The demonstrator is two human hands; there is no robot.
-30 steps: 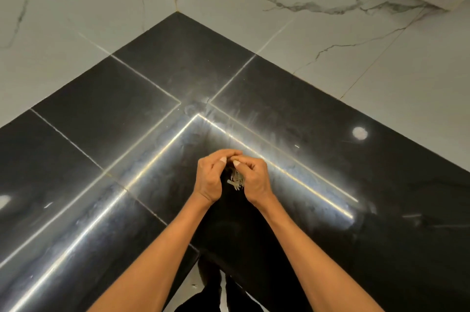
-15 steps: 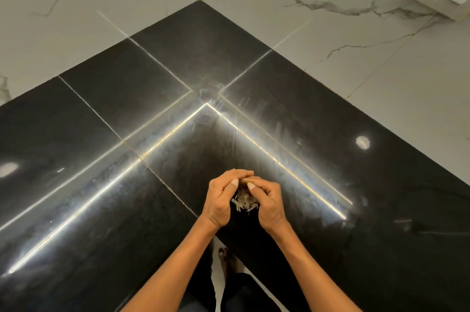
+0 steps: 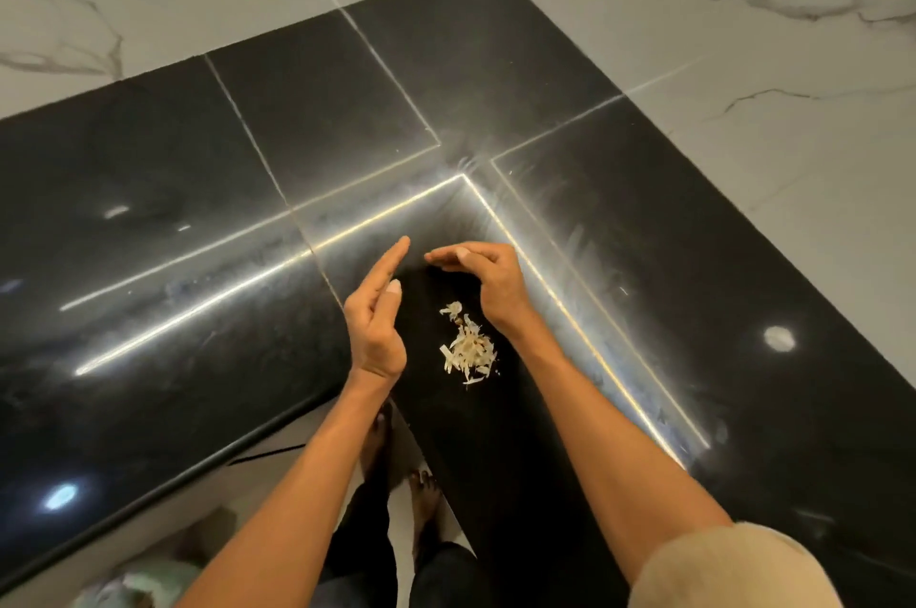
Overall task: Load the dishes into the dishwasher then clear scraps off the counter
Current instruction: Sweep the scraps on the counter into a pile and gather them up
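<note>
both hands hovered over the glossy black stone counter [image 3: 208,270] near its inner front corner. left hand [image 3: 377,325] stood on edge, fingers straight and together, holding nothing. right hand [image 3: 488,280] arched palm-down, fingers loosely curved, also holding nothing. between the wrists, a small heap of pale, flaky, shredded scraps [image 3: 468,347] lay on the counter near that corner. white veined marble wall [image 3: 743,62] backed the counter.
</note>
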